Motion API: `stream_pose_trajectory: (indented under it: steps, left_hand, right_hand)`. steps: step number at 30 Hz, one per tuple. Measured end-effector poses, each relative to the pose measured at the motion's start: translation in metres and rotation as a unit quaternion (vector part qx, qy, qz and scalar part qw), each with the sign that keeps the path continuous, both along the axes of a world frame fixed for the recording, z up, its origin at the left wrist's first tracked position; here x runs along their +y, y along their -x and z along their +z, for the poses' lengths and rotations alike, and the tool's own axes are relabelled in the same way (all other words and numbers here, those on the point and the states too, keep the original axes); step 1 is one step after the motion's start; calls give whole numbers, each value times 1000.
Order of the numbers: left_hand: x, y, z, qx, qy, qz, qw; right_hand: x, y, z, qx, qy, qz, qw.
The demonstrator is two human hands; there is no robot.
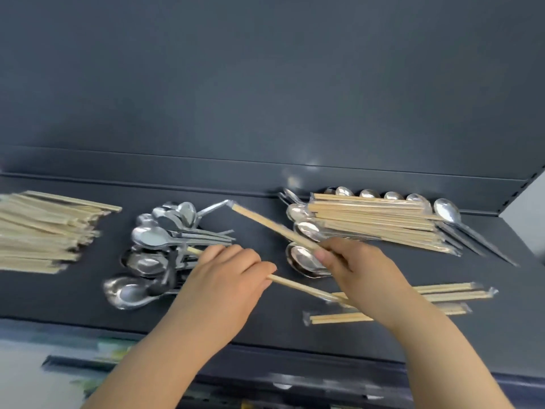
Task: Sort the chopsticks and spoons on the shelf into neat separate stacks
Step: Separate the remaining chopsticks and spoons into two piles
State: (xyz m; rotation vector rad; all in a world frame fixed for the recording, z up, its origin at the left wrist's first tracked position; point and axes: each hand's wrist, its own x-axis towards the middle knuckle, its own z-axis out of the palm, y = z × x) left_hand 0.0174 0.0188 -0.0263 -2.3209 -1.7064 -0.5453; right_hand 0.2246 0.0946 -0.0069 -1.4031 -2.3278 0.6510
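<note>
Left hand (pixel 227 278) covers chopstick (pixel 300 289) middle.

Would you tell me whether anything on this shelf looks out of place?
Yes. At the right, a bundle of chopsticks lies on top of spoons, so the two kinds are mixed there. A few wrapped chopsticks also lie loose near the front, apart from the left stack.

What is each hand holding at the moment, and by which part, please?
The left hand grips one chopstick pair near its middle; the right hand pinches another pair by its near end.
</note>
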Motion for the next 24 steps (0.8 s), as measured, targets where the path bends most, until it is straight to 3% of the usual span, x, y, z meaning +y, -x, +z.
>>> stream_pose_trajectory:
  steps: [10,24]
  left_hand:
    - [-52,157,1,-11,38,17,999]
    - [-39,215,9,-29,73,43,996]
  right_hand:
    - [-63,157,-7,72,-6,-56,996]
    - [-38,213,8,88,8,15,996]
